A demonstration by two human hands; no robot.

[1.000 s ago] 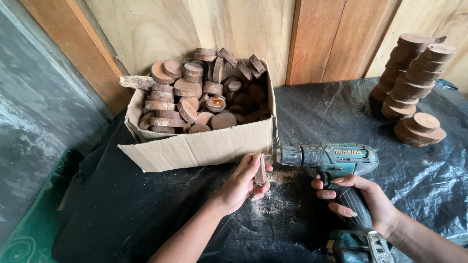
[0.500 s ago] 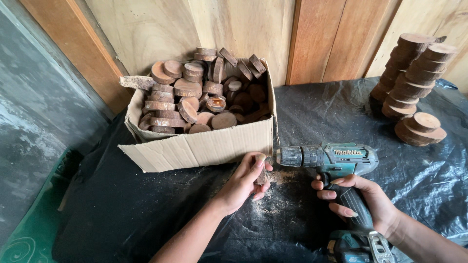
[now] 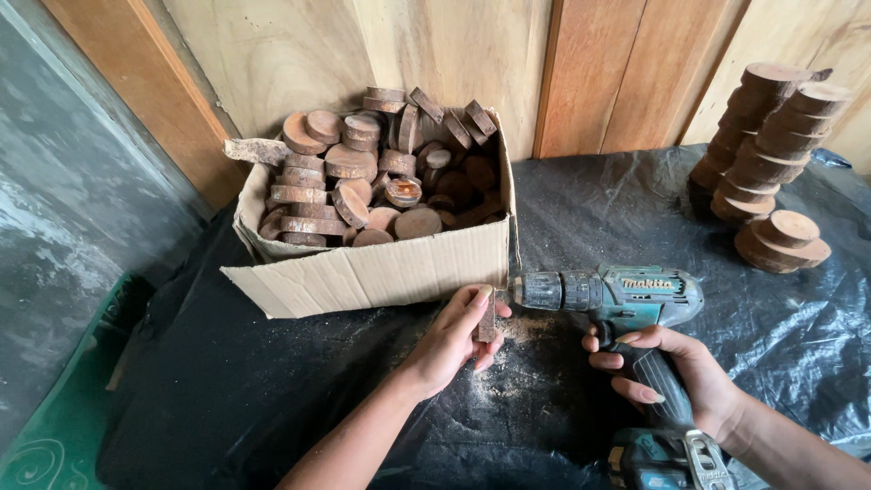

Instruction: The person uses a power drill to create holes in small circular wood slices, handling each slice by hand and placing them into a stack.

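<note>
We pinch 1 small wooden disc (image 3: 487,319) on edge with our left hand (image 3: 451,340), fingers closed around its rim, just near of the cardboard box (image 3: 381,272). Our right hand (image 3: 676,377) wraps the teal drill (image 3: 617,295), its tip at the disc. The disc looks light, stiff and rough, and is best held by the rim, clear of the bit.

A small round wooden disc (image 3: 487,319) — brown, bark-edged — stands on its edge on the desk (image 3: 272,399), pinched upright in the left hand (image 3: 454,336). A teal cordless drill (image 3: 626,318) lies level, gripped at its handle by the right hand (image 3: 671,377), its dark chuck pointing left at the disc's flat face — tip right against it. Pale sawdust (image 3: 517,331) lies beneath.
</note>
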